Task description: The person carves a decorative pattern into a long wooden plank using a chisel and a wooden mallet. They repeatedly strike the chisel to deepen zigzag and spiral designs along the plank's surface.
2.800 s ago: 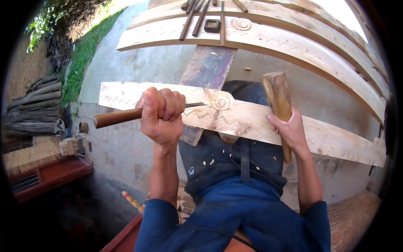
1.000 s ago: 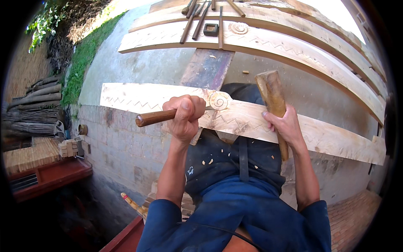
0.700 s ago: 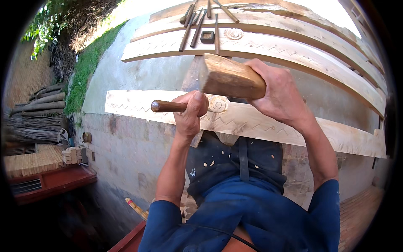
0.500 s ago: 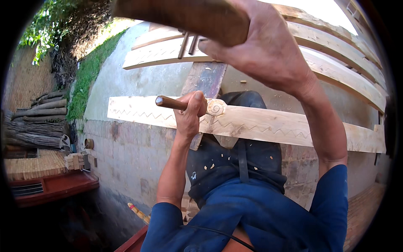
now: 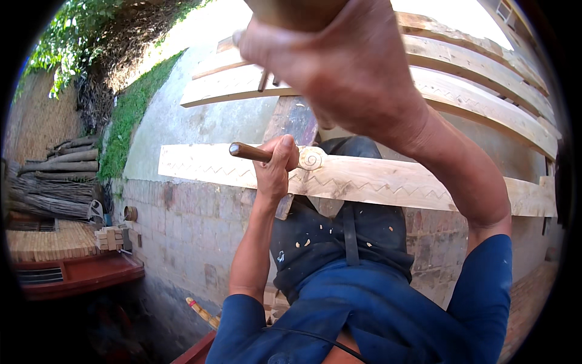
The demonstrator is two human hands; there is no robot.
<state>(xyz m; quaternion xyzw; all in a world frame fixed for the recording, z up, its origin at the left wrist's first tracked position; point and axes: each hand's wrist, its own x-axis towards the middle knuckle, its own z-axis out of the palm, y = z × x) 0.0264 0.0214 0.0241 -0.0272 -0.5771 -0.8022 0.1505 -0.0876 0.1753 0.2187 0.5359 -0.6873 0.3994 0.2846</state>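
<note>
Left hand (image 5: 277, 162) is a closed fist round the wooden handle of a chisel (image 5: 242, 151), thumb on top; butt pokes out left, other end points at the carved spiral (image 5: 311, 159), but I can't see the blade, the fist hides it. Right hand (image 5: 348, 73) is curled round a mallet (image 5: 300, 13) near the lens, blurred; the top of my view cuts the mallet off, so I can't read its full shape or how far the fingers wrap. Workpiece is the pale carved board (image 5: 388, 176), lying crosswise over a stained plank (image 5: 291, 118) at the lap; zigzag line runs along it, spiral sits at the far edge just right of the left fist. Its left end overhangs the plank well out over the floor (image 5: 157, 124), so there's a long stretch of board left of the fist. Near edge passes over the dark trousers (image 5: 339, 236), chips lying on them. Right forearm crosses above the board's right half, so I lose part of that edge. Beyond the far edge, a strip of floor separates it from the row of boards (image 5: 224, 85); tool handles (image 5: 263, 80) stick out over their near edge, partly behind the right hand.
</note>
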